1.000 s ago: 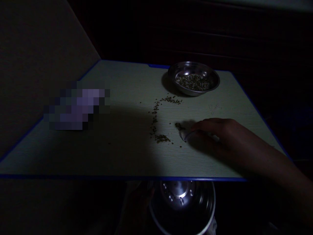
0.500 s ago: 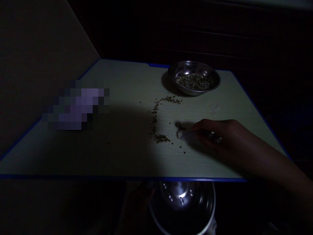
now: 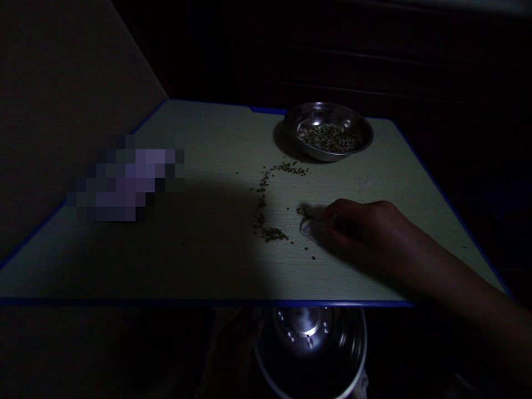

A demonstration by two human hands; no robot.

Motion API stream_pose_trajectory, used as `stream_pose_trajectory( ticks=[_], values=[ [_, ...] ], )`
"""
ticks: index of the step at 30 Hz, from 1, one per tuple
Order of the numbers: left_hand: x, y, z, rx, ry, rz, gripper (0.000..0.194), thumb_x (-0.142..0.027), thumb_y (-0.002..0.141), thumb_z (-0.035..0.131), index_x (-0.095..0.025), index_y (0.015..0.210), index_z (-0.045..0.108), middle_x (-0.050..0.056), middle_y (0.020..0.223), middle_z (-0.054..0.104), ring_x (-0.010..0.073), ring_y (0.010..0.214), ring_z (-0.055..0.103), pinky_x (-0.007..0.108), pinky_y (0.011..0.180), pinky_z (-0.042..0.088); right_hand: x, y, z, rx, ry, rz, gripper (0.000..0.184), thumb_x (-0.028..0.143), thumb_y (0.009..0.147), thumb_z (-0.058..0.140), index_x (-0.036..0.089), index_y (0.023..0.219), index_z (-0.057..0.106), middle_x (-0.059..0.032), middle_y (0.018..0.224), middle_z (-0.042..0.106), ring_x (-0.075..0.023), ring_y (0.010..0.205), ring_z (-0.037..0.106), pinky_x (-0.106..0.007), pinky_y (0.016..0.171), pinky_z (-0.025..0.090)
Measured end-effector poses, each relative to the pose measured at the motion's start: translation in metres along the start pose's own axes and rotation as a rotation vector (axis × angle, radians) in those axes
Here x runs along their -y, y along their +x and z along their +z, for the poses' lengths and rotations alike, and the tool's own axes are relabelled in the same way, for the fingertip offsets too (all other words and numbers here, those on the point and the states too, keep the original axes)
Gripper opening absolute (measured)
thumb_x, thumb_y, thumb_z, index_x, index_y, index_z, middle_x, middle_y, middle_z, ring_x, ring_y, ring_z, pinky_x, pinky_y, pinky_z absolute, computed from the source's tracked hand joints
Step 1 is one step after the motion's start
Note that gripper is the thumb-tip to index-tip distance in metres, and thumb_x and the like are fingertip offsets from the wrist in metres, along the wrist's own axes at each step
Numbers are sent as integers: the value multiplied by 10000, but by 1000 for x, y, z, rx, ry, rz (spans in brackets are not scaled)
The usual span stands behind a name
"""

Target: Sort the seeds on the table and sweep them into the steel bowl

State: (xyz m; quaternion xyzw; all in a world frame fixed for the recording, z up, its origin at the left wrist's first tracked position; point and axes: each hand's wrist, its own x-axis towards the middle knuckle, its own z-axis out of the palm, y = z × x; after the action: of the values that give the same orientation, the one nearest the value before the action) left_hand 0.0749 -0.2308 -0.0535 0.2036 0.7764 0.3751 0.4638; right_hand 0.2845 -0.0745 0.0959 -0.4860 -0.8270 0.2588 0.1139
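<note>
Your right hand (image 3: 368, 230) has edged left, clamped on a pale tool (image 3: 312, 228) near seeds (image 3: 274, 235). Your left hand (image 3: 239, 335): grip too dark to tell.

Table (image 3: 137, 271) front-left open — grains (image 3: 274, 235) mid-table, bowl (image 3: 330, 157) behind.

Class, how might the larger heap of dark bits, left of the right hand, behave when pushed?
The heap of dark bits would probably spread rather than move as one, since stray pieces lie loose around it. Each piece is likely light, being so small. They might slide fairly easily, as the tabletop looks flat.
</note>
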Motion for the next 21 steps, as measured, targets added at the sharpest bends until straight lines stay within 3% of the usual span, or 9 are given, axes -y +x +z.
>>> stream_pose_trajectory(
  ticks=[4,9,21],
  values=[
    [1,0,0,22,14,-9,198,-359,593,731,-186,689,743,87,845,756,343,927,665,395,779,513,-4,1,-1,-23,-35,18,197,357,883,488,209,899,617,-11,669,674,-122,504,595,-217,424,375],
    [-1,3,-1,86,30,-4,190,-371,605,722,-185,645,732,86,769,753,326,820,686,395,748,518,-12,4,0,-41,-123,32,185,330,858,519,196,934,620,-37,689,696,-139,517,622,-215,426,387],
    [4,2,0,67,76,-15,206,-382,656,689,-195,723,745,93,881,747,334,936,658,408,801,501,-33,10,-18,-61,-252,147,159,308,820,548,203,920,613,-22,666,690,-136,501,620,-223,445,409]
  ],
)
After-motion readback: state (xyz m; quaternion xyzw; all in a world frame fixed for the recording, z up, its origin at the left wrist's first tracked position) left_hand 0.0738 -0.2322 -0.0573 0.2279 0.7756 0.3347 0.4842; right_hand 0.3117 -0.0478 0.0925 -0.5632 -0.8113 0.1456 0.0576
